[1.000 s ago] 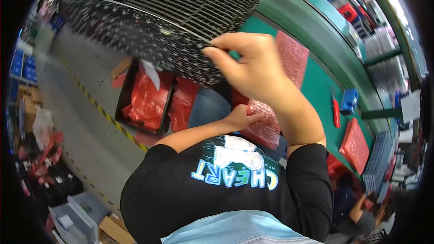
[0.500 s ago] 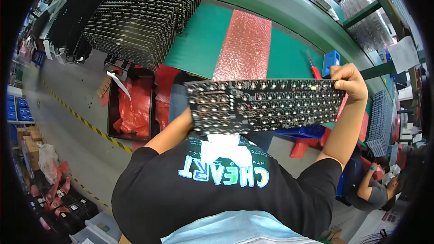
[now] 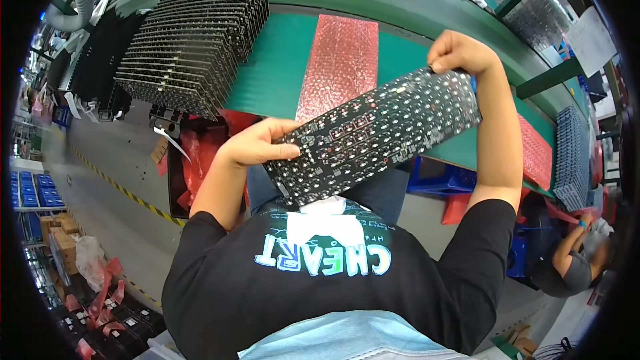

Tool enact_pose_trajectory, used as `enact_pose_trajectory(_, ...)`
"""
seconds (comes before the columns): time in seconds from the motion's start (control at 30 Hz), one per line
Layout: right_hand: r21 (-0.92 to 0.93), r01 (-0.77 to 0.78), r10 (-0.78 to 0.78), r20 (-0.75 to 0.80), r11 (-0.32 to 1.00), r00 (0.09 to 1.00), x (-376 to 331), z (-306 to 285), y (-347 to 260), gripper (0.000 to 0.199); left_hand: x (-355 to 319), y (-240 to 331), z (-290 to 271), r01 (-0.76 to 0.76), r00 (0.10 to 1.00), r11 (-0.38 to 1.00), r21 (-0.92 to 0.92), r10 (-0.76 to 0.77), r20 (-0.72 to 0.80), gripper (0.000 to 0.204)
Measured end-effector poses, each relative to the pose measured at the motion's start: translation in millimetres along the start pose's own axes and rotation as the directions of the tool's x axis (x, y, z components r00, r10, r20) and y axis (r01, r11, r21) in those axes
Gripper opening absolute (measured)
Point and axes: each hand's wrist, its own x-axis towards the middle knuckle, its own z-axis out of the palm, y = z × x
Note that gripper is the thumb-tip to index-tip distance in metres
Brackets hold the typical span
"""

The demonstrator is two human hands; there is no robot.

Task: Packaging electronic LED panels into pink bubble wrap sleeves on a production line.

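Note:
A long black keyboard circuit board [image 3: 380, 132], dotted with rows of small light parts, is held above my lap. It slants, its right end higher and farther from me. My left hand [image 3: 261, 143] grips its left end with the thumb lying on the face. The fingers of my right hand [image 3: 463, 53] pinch the far right corner. Beyond the board a sheet of pink bubble wrap [image 3: 340, 60] lies on the green work mat [image 3: 277, 60], partly covered by the board.
Many similar boards stand in a dense row [image 3: 193, 40] at the far left. Below them a black bin [image 3: 177, 187] holds red plastic film. More pink bubble wrap [image 3: 535, 150] lies on the right, near stacked grey trays [image 3: 572, 160]. A co-worker [image 3: 570, 263] sits at the lower right.
The board has tilted, its right end rising away from me and its left end dropping. My left hand, hidden behind the board before, now shows on its left end. The view has shifted slightly.

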Motion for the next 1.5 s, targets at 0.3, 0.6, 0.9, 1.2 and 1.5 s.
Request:
enact_pose_trajectory(0.3,0.598,0.323,0.072,-0.540,0.733,0.839,60.4,-2.5,44.1,0.070,-19.9,-34.5,-2.2,-0.034,0.955,0.989,-0.147,-0.012,-0.296,0.036)
enact_pose_trajectory(0.6,0.382,0.167,0.186,-0.731,0.909,0.656,165.1,68.2,65.4,0.049,16.0,-65.6,40.3,-0.044,0.882,0.990,-0.131,-0.023,-0.472,0.050)
enact_pose_trajectory(0.9,-0.010,-0.036,0.008,-0.890,0.999,0.455,202.5,66.6,96.4,0.032,4.8,-52.5,36.6,0.133,0.896,0.920,0.369,0.047,-0.442,0.088)
enact_pose_trajectory(1.2,-0.194,-0.350,0.017,-0.855,0.916,0.518,193.0,70.6,76.7,0.034,0.6,-39.2,33.0,0.284,0.940,0.534,0.797,0.008,-0.340,0.101)
enact_pose_trajectory(1.5,-0.311,-0.446,-0.070,-0.875,0.839,0.479,202.8,67.7,85.8,0.040,-5.7,-58.8,27.1,0.267,0.940,0.321,0.909,0.119,-0.318,0.096)
